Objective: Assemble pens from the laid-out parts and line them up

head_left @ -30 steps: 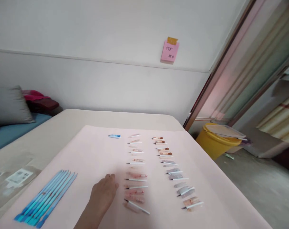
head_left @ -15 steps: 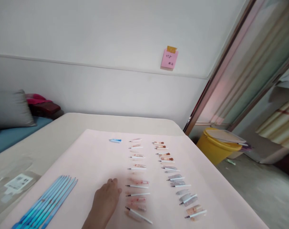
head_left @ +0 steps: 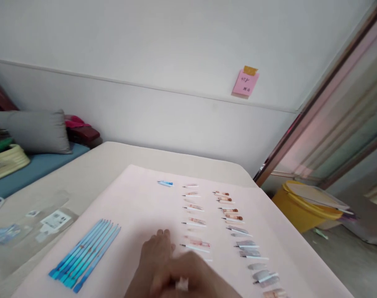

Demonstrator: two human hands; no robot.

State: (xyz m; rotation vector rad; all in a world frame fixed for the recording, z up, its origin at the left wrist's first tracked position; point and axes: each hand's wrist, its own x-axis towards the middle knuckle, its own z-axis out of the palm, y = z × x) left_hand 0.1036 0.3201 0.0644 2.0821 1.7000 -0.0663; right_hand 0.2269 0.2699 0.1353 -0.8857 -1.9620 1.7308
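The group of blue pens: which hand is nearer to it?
Left. The left hand is to the right of the blue pens; the right hand is farther right.

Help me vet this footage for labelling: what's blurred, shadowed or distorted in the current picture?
Head view: the right hand is heavily blurred, the pale patch by its fingers unreadable; head view: a soft shadow falls on the pink sheet beside the left hand; head view: the brown frame leans steeply, perhaps lens distortion.

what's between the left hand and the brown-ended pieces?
Head view: pinkish pieces and dark-tipped white sticks lie on the pink sheet between the left hand and the brown-ended pieces.
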